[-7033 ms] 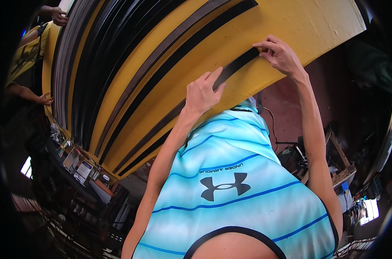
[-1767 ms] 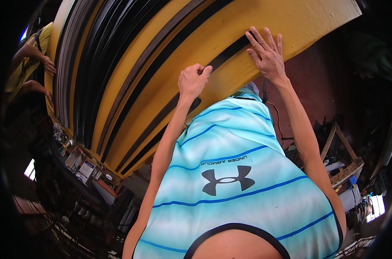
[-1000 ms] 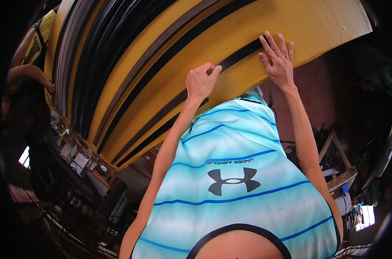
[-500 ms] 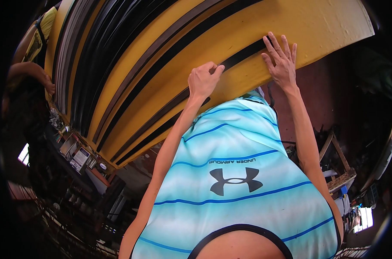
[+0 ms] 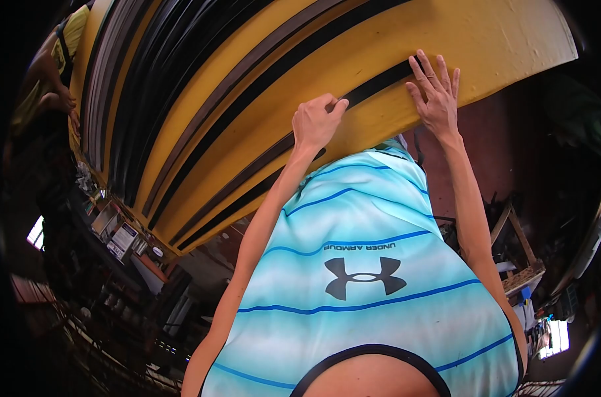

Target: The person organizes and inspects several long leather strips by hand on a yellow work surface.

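My left hand is closed, thumb and fingers pinched over a long narrow strip lying on a yellow tabletop. To the right of that hand the strip is a flat black strip. On its other side a brown strip runs toward the lower left; whether both are one piece is hidden by the hand. My right hand lies open and flat, fingers spread, with its fingertips at the black strip's right end. A shorter black strip lies closer to my body.
Several more black and brown strips lie lengthwise across the tabletop. At the far left stands another person, hands near the table's edge. A wooden frame stands low on the right, and cluttered shelves are at lower left.
Both my hands keep nearly the same positions on the strip; the view has shifted slightly. The other person's arm at the far left has changed position, with the hands now near the table's edge.
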Motion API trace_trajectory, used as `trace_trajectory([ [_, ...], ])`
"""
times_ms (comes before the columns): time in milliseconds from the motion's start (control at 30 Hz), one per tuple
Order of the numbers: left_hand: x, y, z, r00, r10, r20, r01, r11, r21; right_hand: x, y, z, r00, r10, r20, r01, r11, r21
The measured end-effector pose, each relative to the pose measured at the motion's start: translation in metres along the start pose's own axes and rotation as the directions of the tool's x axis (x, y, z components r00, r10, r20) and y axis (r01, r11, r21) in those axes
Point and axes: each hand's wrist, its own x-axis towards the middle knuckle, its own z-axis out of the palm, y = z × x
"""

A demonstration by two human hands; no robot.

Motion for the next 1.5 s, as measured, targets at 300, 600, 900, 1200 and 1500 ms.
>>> trace_trajectory([
  [300,0.000,0.001,-0.002,1.000,-0.012,0.028,0.013,1.000,-0.010,0.000,0.000,0.000,1.000,-0.002,-0.025,0.002,1.000,-0.001],
  [600,0.001,0.006,-0.005,0.998,-0.037,0.054,0.039,0.999,-0.024,-0.002,0.000,0.001,1.000,0.005,-0.023,-0.005,1.000,0.000],
  [900,0.004,0.005,-0.005,0.999,-0.006,0.052,0.009,0.998,-0.065,-0.002,0.000,0.002,0.998,0.012,-0.067,-0.009,0.999,0.052],
  [1200,0.004,0.009,-0.005,0.998,-0.023,0.053,0.025,0.999,-0.037,-0.001,0.003,0.004,0.998,0.004,-0.070,0.000,0.999,0.044],
  [1500,0.001,0.011,-0.006,0.999,-0.020,0.050,0.020,1.000,-0.006,-0.001,0.002,0.003,0.999,0.002,-0.053,-0.001,1.000,0.016],
])
